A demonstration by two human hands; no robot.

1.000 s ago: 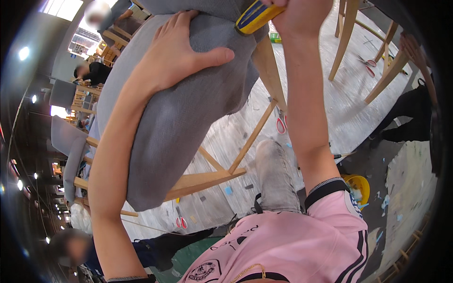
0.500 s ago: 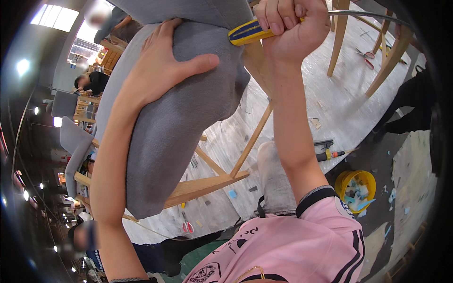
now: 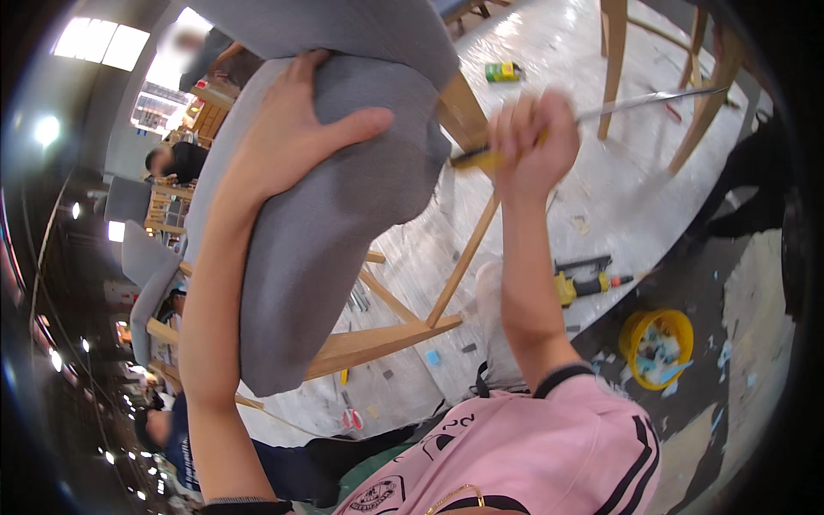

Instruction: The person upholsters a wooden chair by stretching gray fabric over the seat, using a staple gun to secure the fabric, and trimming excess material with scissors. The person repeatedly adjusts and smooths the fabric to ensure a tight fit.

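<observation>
A grey upholstered chair [image 3: 318, 206] with pale wooden legs stands tilted before me on a plastic-covered work surface. My left hand [image 3: 305, 133] lies spread on its cushioned seat, just below the backrest, thumb pointing right. Closed round the yellow and dark blue handle of a long metal-shafted, screwdriver-like tool [image 3: 631, 105] is my right hand [image 3: 536, 142], blurred by motion. The handle's butt end points left at the seat's right edge; whether it touches the fabric I cannot tell. The shaft reaches out to the right.
A yellow-bodied air tool [image 3: 584, 285], a small green can [image 3: 503, 72] and red-handled scissors [image 3: 353, 419] lie on the covered surface. Below right stands a yellow bucket [image 3: 657, 350] of scraps. Wooden chair legs [image 3: 613, 69] rise at upper right; people are nearby at left and right.
My right hand has swung down with the tool, from beside the backrest to beside the seat's edge. My left hand stays on the seat. The green can has come into view.
</observation>
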